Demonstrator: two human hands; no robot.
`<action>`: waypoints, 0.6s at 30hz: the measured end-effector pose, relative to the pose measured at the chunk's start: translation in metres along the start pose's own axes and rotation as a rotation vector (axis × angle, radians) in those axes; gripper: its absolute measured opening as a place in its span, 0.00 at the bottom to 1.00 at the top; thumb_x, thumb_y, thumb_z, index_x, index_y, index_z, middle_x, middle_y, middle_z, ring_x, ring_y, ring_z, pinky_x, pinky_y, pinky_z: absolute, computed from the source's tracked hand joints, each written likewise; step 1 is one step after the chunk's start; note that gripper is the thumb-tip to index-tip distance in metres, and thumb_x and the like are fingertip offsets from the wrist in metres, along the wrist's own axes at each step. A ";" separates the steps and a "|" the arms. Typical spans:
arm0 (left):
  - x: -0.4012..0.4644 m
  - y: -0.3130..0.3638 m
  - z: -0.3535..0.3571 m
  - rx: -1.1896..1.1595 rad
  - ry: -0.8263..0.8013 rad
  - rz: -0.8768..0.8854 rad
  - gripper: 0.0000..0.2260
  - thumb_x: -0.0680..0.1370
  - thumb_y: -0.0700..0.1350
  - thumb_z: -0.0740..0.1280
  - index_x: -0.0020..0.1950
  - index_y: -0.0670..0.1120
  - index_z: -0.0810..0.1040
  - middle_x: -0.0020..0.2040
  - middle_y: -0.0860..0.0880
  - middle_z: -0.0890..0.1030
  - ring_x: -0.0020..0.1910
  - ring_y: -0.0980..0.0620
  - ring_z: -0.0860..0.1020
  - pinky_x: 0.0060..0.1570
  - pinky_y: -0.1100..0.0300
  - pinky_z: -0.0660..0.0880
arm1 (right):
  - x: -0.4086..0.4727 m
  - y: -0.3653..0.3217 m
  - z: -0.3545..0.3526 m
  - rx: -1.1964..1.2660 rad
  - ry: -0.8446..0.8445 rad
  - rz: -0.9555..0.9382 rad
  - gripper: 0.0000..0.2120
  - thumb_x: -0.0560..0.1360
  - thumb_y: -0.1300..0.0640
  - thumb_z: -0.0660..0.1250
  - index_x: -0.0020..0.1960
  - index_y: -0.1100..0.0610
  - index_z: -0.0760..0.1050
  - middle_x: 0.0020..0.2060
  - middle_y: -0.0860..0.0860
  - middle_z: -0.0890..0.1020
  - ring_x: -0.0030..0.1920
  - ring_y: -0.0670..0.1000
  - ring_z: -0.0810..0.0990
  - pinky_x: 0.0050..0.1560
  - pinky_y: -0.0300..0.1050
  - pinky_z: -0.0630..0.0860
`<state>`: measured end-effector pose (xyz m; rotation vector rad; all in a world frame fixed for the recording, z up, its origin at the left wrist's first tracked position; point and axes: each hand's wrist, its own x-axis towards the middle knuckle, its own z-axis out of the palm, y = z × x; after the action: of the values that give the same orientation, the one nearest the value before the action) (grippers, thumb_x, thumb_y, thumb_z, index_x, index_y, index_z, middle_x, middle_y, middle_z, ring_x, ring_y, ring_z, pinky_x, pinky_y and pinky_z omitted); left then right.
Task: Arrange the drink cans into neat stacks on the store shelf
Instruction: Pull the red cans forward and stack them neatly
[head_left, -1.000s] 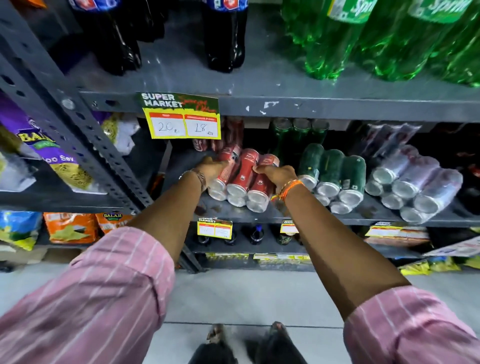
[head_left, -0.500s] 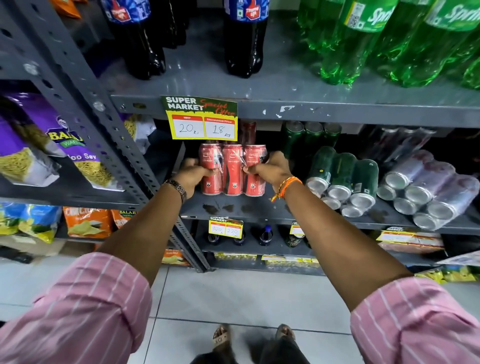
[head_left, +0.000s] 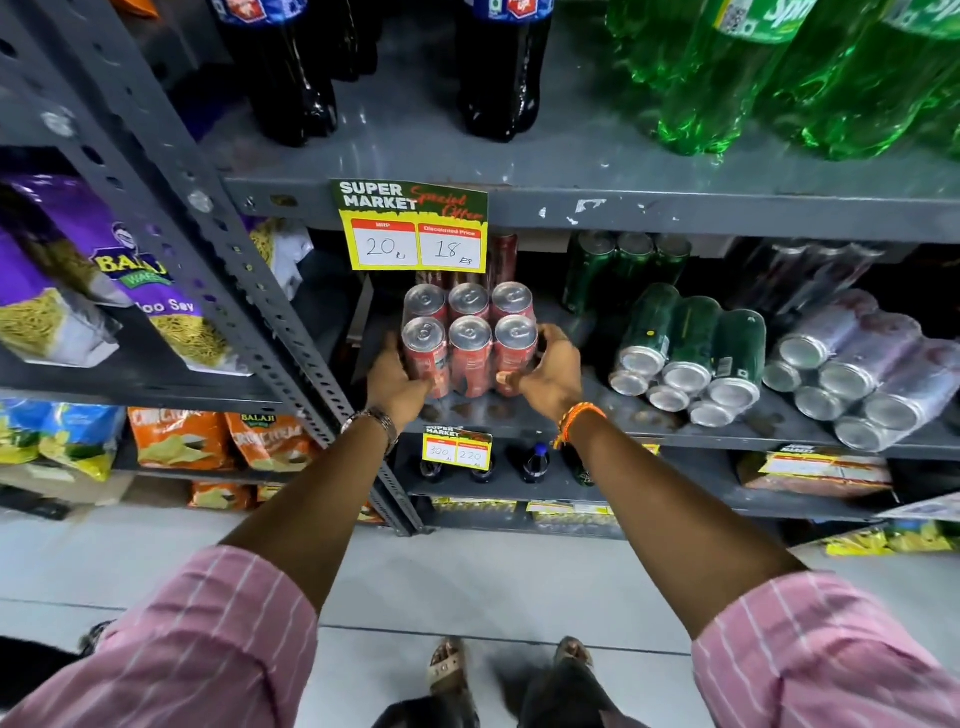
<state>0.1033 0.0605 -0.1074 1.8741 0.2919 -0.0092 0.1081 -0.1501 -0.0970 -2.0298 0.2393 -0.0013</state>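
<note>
A shrink-wrapped pack of red cans (head_left: 470, 343) stands upright on the grey middle shelf (head_left: 597, 421), silver tops facing me in two rows of three. My left hand (head_left: 397, 382) grips its lower left side and my right hand (head_left: 550, 374) grips its right side. More red cans (head_left: 501, 257) stand behind it, partly hidden by a price tag. A pack of green cans (head_left: 691, 353) lies on its side to the right, and beyond it a pack of silver cans (head_left: 857, 379) also lies on its side.
A yellow price tag (head_left: 415, 231) hangs from the upper shelf edge right above the red pack. Upright green cans (head_left: 623, 265) stand at the back. Dark cola bottles (head_left: 498, 67) and green bottles (head_left: 753, 78) fill the upper shelf. A slanted shelf post (head_left: 249, 291) and snack bags (head_left: 62, 291) are left.
The red pack, lying on its side a second ago, has been tipped upright and now stands on the shelf with its tops showing. Both hands have slid down to its sides.
</note>
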 end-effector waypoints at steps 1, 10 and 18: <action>0.000 0.005 -0.001 -0.008 -0.010 -0.030 0.24 0.65 0.37 0.72 0.59 0.48 0.72 0.53 0.48 0.82 0.50 0.52 0.80 0.55 0.54 0.77 | 0.001 -0.002 -0.001 -0.017 -0.012 -0.006 0.31 0.56 0.59 0.83 0.53 0.49 0.72 0.51 0.50 0.84 0.49 0.49 0.82 0.48 0.39 0.79; 0.037 0.062 -0.015 -0.428 0.007 -0.151 0.11 0.74 0.37 0.58 0.53 0.49 0.74 0.53 0.48 0.76 0.55 0.49 0.74 0.62 0.51 0.70 | -0.004 -0.017 -0.015 0.055 -0.010 0.033 0.32 0.60 0.56 0.84 0.60 0.59 0.75 0.51 0.50 0.83 0.53 0.51 0.82 0.58 0.45 0.79; 0.067 0.063 -0.002 -0.134 -0.076 -0.097 0.14 0.79 0.38 0.61 0.64 0.38 0.77 0.55 0.47 0.78 0.52 0.52 0.75 0.52 0.63 0.72 | -0.022 -0.025 0.003 0.135 0.168 -0.018 0.20 0.71 0.54 0.77 0.59 0.60 0.79 0.53 0.54 0.86 0.51 0.49 0.83 0.55 0.43 0.79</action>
<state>0.1806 0.0577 -0.0578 1.7212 0.3229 -0.1243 0.0909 -0.1324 -0.0738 -1.8991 0.3181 -0.1954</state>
